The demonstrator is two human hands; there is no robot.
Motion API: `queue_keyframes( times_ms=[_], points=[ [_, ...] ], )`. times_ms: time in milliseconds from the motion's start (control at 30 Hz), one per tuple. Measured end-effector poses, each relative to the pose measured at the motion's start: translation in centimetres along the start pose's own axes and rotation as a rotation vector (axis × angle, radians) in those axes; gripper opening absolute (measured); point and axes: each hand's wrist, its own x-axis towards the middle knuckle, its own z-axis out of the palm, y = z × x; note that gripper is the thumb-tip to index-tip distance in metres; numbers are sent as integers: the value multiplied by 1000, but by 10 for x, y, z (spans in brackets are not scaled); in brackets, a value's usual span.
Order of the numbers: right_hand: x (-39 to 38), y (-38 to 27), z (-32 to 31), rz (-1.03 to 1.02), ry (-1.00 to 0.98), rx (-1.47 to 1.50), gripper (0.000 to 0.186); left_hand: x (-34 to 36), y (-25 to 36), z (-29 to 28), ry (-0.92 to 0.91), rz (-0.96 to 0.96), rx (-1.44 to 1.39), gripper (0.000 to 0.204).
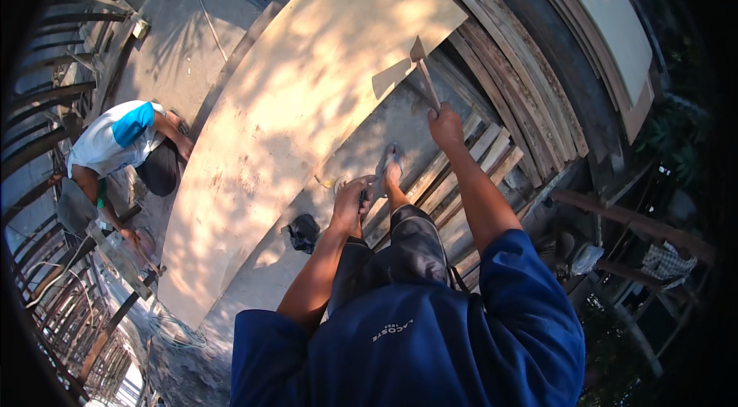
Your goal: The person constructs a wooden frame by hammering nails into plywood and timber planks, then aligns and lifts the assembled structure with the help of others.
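Your right hand [446, 128] is clamped around a tool handle [429, 84]. Left hand [350, 207] curled; can't tell what it grips.

Big sheet [300, 99] is smooth, matt wood, while the stacked planks [521, 73] are way rougher. Tool handle [430, 87] is plain wood, its head [417, 49] maybe dull metal, too small to be sure. Blue shirt [461, 357] is soft matt cloth.

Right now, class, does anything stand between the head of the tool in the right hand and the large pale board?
Nothing visible does. The right hand holds the tool with its head over the edge of the pale board; only a shadow lies beside it. One view cannot settle the gap.
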Motion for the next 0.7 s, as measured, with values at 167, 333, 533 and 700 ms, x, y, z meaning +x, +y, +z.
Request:
queue_keyframes(
  times_ms=[167,333,533,700],
  points=[
    [-9,6,11,-45,109,87,37,-13,-4,-1,-33,-25,46,48],
    [-39,-5,4,-5,-124,298,32,-25,-13,-11,-101,-8,171,45],
    [-218,-96,-51,73,-601,641,30,-47,-14,-8,-92,26,211,66],
    [-281,-98,-29,-73,-455,649,17,-82,-12,-6,-152,248,534,63]
  ],
)
